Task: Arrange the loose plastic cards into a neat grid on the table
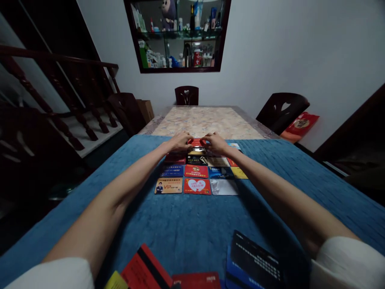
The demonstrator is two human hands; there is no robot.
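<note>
Both my arms reach far across a blue cloth [186,224] on the table. My left hand [179,141] and my right hand [215,142] meet at the far end of a grid of plastic cards, fingers on a red card [197,142] between them. Nearer me in the grid lie a red heart card [197,186], an orange VIP card [169,186], a white card [224,187], a dark blue card [171,171] and a yellow card [239,173]. Whether the red card is lifted or only pressed flat is unclear.
Loose cards lie at the near edge: a red striped one [144,271], a black one [255,257], a red one [197,280]. Beyond the cloth is bare marble tabletop [204,120]. Dark chairs [186,95] [282,110] stand around; a stair railing [60,80] is left, a wall cabinet [179,34] ahead.
</note>
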